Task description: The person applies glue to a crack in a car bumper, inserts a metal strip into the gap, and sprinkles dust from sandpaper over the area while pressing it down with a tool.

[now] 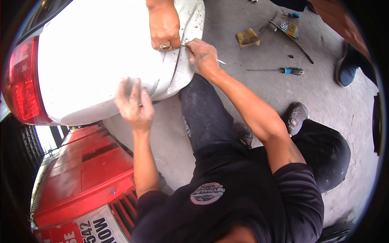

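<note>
My left hand (135, 106) is by the lower part of a white car bumper (101, 93), its blurred fingers spread and holding nothing. At the bumper's corner, my right hand (202, 57) is closed around a thin, light-coloured tool. A narrow end of the tool (221, 62) sticks out behind the hand, while most of it is hidden by my fingers. Just beside my right fingertips, another person's hand (165, 30) with a ring presses on the white bodywork. A dark gap (177, 67) runs along the panel seam under both hands.
A red tail light (25, 81) sits at left above a red cabinet (97, 166). On the concrete floor lie a blue-handled screwdriver (279, 71), a long dark bar (293, 42), a hex key set (290, 29) and a yellowish pad (247, 38). Another person's shoe (347, 67) stands at right.
</note>
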The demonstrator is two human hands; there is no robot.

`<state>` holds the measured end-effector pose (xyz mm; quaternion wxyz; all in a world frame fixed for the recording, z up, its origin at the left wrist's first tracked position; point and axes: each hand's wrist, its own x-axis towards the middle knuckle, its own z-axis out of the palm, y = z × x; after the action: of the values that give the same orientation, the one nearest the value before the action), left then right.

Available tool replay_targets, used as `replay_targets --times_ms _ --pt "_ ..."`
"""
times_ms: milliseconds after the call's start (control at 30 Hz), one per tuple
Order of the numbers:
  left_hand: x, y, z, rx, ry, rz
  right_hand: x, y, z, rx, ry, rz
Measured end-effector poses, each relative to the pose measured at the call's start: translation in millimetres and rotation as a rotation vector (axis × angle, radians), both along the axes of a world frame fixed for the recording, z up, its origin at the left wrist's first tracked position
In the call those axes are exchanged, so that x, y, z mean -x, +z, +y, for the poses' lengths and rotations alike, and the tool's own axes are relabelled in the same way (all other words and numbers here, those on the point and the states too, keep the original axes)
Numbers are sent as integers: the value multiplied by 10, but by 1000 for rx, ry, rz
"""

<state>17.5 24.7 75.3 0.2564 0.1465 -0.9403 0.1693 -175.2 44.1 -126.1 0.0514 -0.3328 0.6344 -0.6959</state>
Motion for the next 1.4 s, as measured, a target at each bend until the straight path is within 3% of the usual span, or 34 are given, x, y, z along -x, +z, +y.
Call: replay_targets --times_ms 233,400,933,1033,1167,1267,1300,1367,1400 --pt "15 -1014 358 -434 157 -37 -10 15 -12 -43 6 -12" --pt "13 -1344 401 -723 241 -21 -24 1 -29 -11 -22 -24" --pt "4 -1277 324 -779 364 20 -35 38 -21 -2 -17 -87" --pt "-142 -1338 189 -654 314 90 -33 50 -21 0 -14 -106" --pt "-291 -1361 93 -940 498 271 -23 70 0 8 -10 -105" --pt "-395 -1309 -18 -1517 632 558 -20 79 -5 19 -1 -111" --pt "-465 -1343 -67 -1518 633 562 -21 70 -12 26 -8 -112" --pt "-541 -1411 -125 -1940 427 819 -18 78 -5 19 -4 -109" --pt "-566 -1463 -146 -1942 430 817 -17 80 1 13 -2 -108"
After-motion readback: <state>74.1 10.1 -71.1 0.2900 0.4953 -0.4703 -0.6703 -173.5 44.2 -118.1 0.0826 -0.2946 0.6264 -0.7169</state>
